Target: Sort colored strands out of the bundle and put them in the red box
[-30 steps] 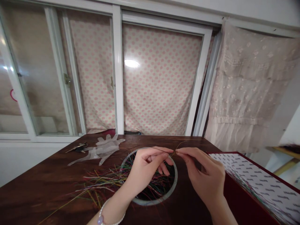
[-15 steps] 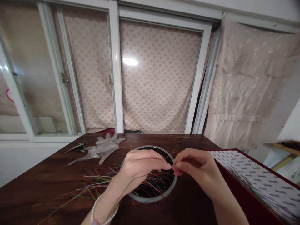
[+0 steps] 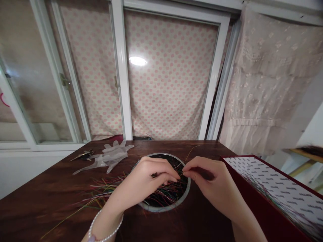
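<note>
Many thin coloured wires (image 3: 161, 195), red, green, white and yellow, lie across a round dark tray with a pale grey rim (image 3: 185, 195), their ends spilling left onto the table. Over the tray, my left hand (image 3: 148, 179) is closed in a pinch, thumb against fingers; what sits between them is too small to make out. My right hand (image 3: 210, 181), at the tray's right rim, pinches a fine yellowish wire (image 3: 189, 153) that curves up and away over the table. The two sets of fingertips almost meet. A pearl bracelet (image 3: 118, 226) circles my left wrist.
On the right stands a dark red box (image 3: 257, 205) with a white printed lining and more coloured wires in it. A clear plastic glove (image 3: 111, 156) and keys (image 3: 84, 155) lie at the back left of the brown table (image 3: 50, 198). Behind are sliding windows with a dotted curtain (image 3: 166, 80).
My left fingers have shifted slightly, so the thumb now shows under them. My right fingertips have moved a little left and up. The view has tilted down slightly.
</note>
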Demonstrator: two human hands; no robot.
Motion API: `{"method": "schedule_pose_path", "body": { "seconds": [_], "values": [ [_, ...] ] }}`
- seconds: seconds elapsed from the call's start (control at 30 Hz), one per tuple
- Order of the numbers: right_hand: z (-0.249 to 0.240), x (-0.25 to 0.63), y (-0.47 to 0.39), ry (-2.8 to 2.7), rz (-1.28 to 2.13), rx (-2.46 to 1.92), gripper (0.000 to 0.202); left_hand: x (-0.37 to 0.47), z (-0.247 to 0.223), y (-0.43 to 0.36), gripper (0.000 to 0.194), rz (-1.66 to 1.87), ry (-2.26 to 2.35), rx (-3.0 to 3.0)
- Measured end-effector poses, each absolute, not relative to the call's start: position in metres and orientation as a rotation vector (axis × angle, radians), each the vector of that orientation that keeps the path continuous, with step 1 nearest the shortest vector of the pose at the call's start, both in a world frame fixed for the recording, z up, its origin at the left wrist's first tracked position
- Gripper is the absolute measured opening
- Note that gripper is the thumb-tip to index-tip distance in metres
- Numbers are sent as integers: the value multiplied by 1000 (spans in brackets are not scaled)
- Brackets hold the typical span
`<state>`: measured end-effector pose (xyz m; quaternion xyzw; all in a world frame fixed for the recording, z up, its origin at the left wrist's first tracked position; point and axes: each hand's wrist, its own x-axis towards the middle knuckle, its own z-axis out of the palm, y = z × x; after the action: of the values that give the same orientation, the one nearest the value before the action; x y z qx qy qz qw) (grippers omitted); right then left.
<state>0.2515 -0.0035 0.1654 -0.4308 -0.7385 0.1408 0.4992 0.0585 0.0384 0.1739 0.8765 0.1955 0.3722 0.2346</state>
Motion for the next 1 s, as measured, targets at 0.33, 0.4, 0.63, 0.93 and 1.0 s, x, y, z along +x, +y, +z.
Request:
{"method": "schedule_pose_path", "body": {
  "seconds": [0.33,0.4,0.63,0.93,1.0],
  "values": [
    [157,252,1,-1832,-26,-951,16,69,168,42,12,1214,785,2458],
    [158,252,1,-1829,-36,-934,16,69,168,41,14,1226,787,2419],
    [159,253,-1,-1840,-37,-854,17,69,168,40,21,1261,774,2252],
    [158,250,2,-1799,-37,-966,16,71,164,42,20,1232,787,2461],
    [158,249,4,-1770,0,-1025,16,71,163,43,20,1271,808,2580]
  ]
}}
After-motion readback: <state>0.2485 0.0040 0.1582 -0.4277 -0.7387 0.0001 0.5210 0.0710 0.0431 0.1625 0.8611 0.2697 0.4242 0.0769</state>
